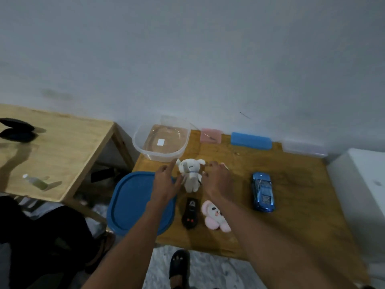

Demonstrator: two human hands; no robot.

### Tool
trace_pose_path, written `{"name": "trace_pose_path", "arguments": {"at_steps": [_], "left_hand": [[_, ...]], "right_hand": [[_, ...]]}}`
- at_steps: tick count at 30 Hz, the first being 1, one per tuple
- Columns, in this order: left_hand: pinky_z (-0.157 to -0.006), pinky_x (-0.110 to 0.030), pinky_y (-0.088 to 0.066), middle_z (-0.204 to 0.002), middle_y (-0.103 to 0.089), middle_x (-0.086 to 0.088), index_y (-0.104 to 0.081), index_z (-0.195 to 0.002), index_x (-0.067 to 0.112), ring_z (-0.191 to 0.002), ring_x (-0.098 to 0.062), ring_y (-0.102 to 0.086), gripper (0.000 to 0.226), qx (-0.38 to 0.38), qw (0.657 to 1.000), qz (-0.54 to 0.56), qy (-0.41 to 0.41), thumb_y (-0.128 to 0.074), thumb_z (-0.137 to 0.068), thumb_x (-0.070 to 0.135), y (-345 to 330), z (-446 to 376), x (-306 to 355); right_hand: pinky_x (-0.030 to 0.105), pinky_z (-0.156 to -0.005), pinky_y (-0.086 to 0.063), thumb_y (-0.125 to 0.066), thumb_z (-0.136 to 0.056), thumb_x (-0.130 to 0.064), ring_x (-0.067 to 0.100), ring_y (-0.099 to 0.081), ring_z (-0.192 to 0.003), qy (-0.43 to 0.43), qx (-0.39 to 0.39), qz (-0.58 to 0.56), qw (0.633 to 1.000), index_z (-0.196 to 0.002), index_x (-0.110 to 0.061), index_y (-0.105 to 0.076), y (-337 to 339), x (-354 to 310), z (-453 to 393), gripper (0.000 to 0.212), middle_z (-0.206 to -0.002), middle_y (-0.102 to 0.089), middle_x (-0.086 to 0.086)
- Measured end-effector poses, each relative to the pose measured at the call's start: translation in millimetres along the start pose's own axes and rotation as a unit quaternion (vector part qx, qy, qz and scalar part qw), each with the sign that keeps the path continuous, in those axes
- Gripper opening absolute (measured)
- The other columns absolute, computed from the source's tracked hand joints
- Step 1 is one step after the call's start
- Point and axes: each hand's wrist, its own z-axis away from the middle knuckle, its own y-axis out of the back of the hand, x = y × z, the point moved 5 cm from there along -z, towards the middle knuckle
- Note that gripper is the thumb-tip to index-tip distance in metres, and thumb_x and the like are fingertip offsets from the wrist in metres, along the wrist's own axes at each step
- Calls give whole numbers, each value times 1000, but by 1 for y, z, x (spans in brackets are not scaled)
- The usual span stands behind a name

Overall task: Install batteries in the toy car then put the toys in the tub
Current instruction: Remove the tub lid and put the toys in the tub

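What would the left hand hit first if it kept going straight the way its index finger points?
Probably the near rim of the clear tub. The left hand points its index finger up and away toward it, past the white plush toy; depth is unclear.

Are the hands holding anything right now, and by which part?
Not clearly. Both hands flank the white plush toy: the left hand touches its side with straight fingers, and the right hand sits at its other side. Whether the right hand grips it cannot be told.

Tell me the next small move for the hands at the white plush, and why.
Probably close both hands on the white plush and lift it back into the tub. The left hand and right hand flank it with fingers open, no grip yet, and the clear tub just behind it holds no toys.
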Motion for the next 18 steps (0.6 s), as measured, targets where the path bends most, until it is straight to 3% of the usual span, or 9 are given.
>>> {"name": "trace_pose_path", "arguments": {"at_steps": [4,7,14,18], "left_hand": [[-94,-42,-48,-138,-48,-22,-35,-155,28,-119,-38,-51,72,-61,998,-15,-8,-68,-92,40,-44,-9,17],[-103,-47,-47,-151,-36,-20,-34,-154,33,-131,-39,-45,75,-56,998,-20,14,-71,-89,35,-64,-12,19],[-91,-36,-49,-144,-49,-17,-35,-153,39,-120,-33,-56,71,-42,997,40,52,-65,-94,15,-84,-21,17],[-89,-30,-44,-147,-51,-14,-41,-150,38,-123,-30,-56,65,-23,996,62,51,-61,-95,10,-84,-23,37]], "right_hand": [[38,-89,-43,-60,-94,-40,28,-44,-126,-67,-24,38,997,-140,-32,-47,14,38,-4,49,-140,-45,6],[38,-93,-40,-59,-94,-43,30,-40,-129,-85,-39,33,995,-147,-38,-39,15,56,-7,57,-143,-42,8],[34,-94,-51,-67,-85,-39,26,-60,-113,-94,-66,-69,991,-147,-47,-37,-14,74,-20,69,-127,-64,2],[30,-89,-50,-67,-88,-35,20,-61,-111,-107,-27,-120,987,-142,-47,-46,-7,76,-21,59,-125,-66,-4]]}}
